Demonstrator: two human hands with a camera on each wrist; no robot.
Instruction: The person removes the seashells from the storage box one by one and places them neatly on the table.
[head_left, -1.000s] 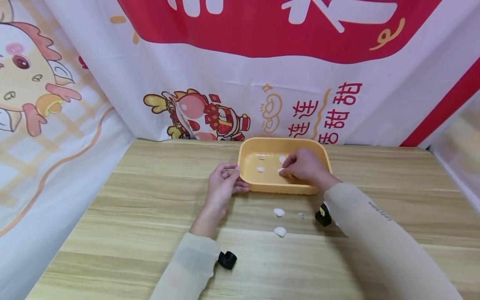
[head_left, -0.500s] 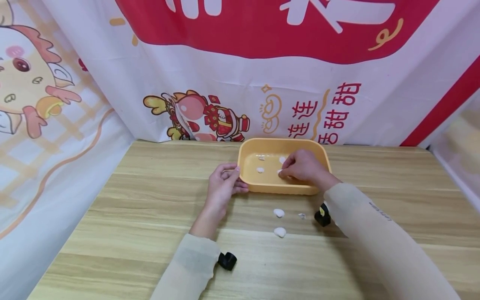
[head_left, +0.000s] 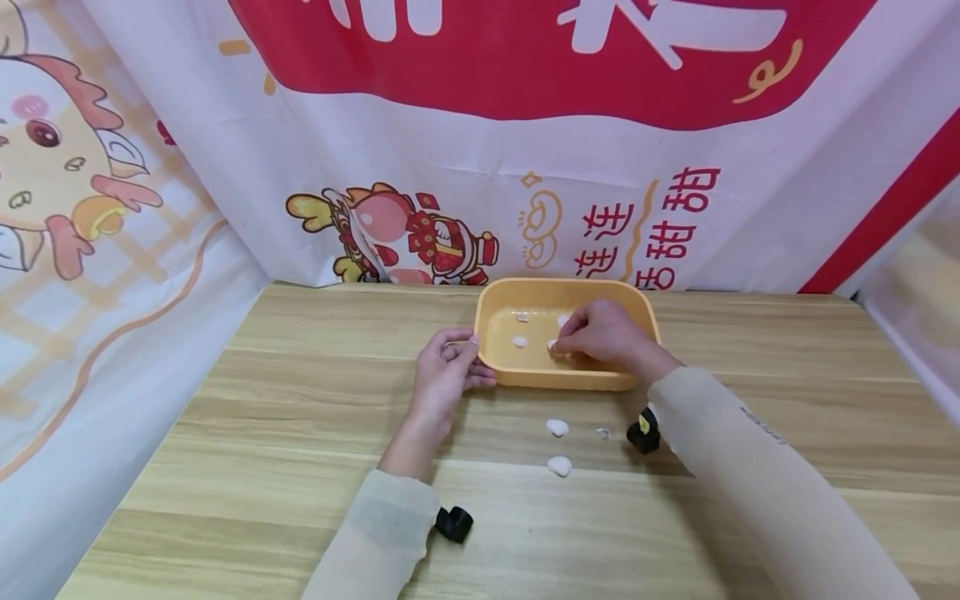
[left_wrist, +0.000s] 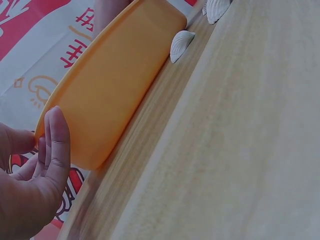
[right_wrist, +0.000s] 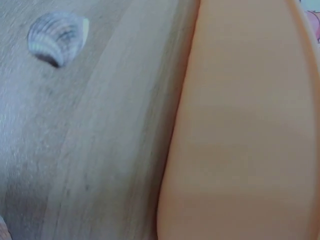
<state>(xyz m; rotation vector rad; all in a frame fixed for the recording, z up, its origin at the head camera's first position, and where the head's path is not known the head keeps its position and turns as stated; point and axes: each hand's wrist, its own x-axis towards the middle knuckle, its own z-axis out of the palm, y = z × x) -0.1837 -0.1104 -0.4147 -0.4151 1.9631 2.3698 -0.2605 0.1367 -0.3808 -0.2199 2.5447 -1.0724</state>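
Observation:
An orange-yellow plastic basin (head_left: 558, 381) stands against the back curtain. My left hand (head_left: 442, 371) grips its left rim; in the left wrist view the thumb is at the rim and the fingers (left_wrist: 59, 145) lie along the outer wall. Inside the basin, my right hand (head_left: 606, 333) pinches a small white seashell (head_left: 552, 345) close over the floor. Other shells lie in there: a pale one (head_left: 520, 342), a small one (head_left: 522, 317) behind it, and one (head_left: 562, 320) partly hidden by the right hand. The right wrist view shows the basin wall (right_wrist: 240, 130), not the hand.
In front of the basin on the wooden table (head_left: 300, 400) lie a ribbed white shell (head_left: 557, 427), another (head_left: 559, 466) nearer me, and a smaller greyish one (head_left: 603, 433) to the right. A printed curtain (head_left: 450, 142) rises right behind the basin.
My right hand has shifted slightly left inside the basin, with the seashell between its fingertips. The left hand keeps its place on the rim.

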